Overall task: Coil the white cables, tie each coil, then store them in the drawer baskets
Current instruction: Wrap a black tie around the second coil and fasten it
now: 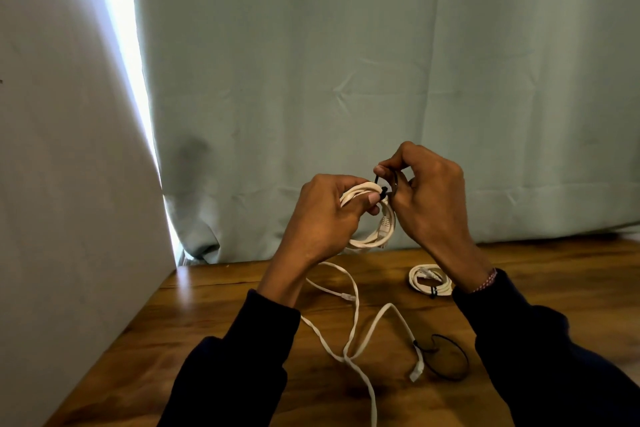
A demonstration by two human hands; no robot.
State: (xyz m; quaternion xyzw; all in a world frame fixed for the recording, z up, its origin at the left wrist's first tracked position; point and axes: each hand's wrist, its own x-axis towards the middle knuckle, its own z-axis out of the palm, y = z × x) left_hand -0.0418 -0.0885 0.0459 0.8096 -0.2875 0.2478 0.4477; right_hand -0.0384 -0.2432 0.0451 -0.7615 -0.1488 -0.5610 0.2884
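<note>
The left hand (322, 215) is gripping a coiled white cable (377, 218) up in the air above the counter (207, 315), fingers curled round the bundle and the thumb pressing by the black tie (382, 191). The right hand (426, 191) is pinching the tail of that tie between thumb and forefinger, just above the coil, so the tying of this one is looking to be under way, not finished.

Down on the counter, near the right wrist, a second coil (429, 282) is lying flat with a dark tie across it: that one is reading as done. In front, a loose white cable (353, 322) is sprawling in open loops, one plug end lying beside a black loop (448, 357) that is probably its tie, and this cable is waiting to be coiled.

No drawer or basket is showing anywhere here, so by my reckoning the storing is all ahead: roughly one coil tied, one being tied, one untouched.
</note>
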